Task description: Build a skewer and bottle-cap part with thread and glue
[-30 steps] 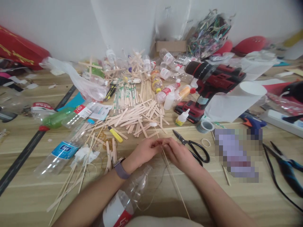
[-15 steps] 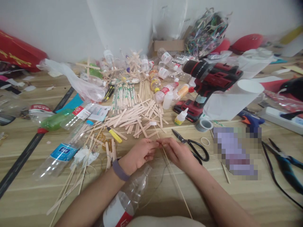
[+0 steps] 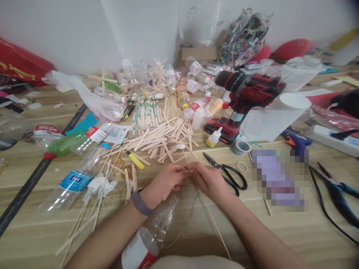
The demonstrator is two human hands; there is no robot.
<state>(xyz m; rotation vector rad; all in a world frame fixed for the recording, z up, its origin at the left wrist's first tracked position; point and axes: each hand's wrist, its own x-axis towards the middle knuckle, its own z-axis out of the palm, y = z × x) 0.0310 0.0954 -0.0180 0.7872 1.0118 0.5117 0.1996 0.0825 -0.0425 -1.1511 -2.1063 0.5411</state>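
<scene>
A thin wooden stick [image 3: 214, 220] runs slantwise from a small white cap [image 3: 180, 146] down toward my body. My left hand [image 3: 166, 182] and my right hand [image 3: 208, 182] meet over its upper part, fingertips pinched together around it. The exact grip is hidden behind the fingers. Beneath the hands a fine thread [image 3: 183, 228] curves loosely across the tabletop. A clear plastic bottle [image 3: 165, 220] with a red and white label lies by my left forearm. Black-handled scissors [image 3: 234, 175] rest just right of my right hand.
Loose craft sticks [image 3: 153, 138] spread out ahead, with several bottles behind them. A red cordless drill [image 3: 249, 89] stands at the right, near a small glue bottle [image 3: 214, 137] and a tape roll [image 3: 241, 147]. Pliers [image 3: 338, 198] and a glue gun [image 3: 297, 140] lie farther right.
My right fingers have curled in closer against the left fingertips. The stick's lower end has swung slightly to the right, and the thread has shifted.
</scene>
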